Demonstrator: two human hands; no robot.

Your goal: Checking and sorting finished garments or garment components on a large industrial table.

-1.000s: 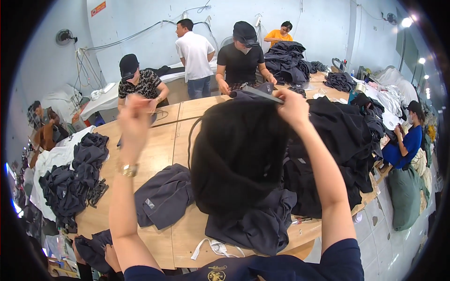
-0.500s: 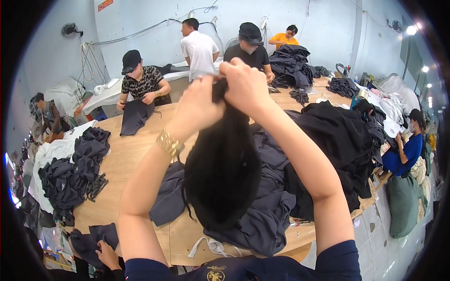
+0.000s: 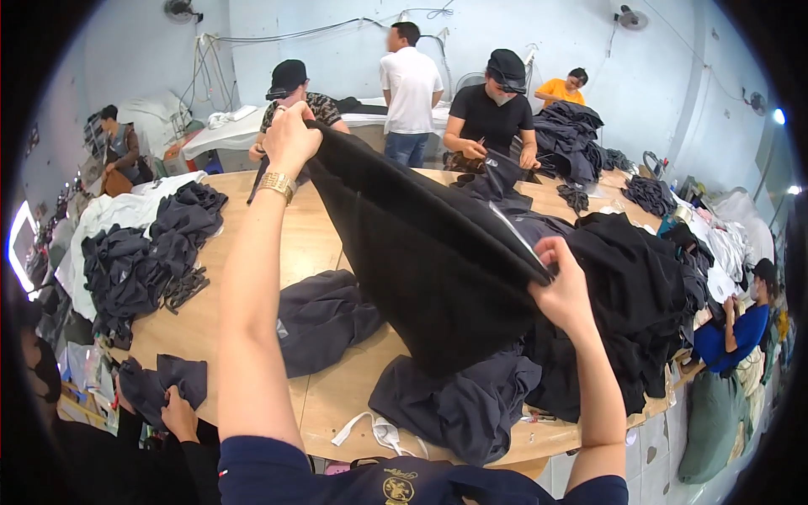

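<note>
My left hand (image 3: 293, 139), raised over the far side of the table, is closed on one corner of a black garment (image 3: 421, 269). Lower down on the right, my right hand (image 3: 562, 286) pinches the other end of its upper edge. The cloth hangs stretched slantwise between them, its lower part above the table. A pale narrow strip (image 3: 512, 229) runs along the edge by my right fingers; its kind is unclear. Under and beside the garment lie a dark grey garment (image 3: 328, 324) and another crumpled dark grey one (image 3: 459, 404).
A black cloth pile (image 3: 623, 278) lies on the wooden table (image 3: 252, 252) at right. At left is a grey garment heap (image 3: 151, 261). White straps (image 3: 383, 433) lie at the near edge. Several people work around; one in black (image 3: 492, 118) handles grey cloth opposite.
My hands, close together before, have moved apart: the left to the upper left, the right down and rightward. The bunched black garment is now spread between them. The view has shifted too.
</note>
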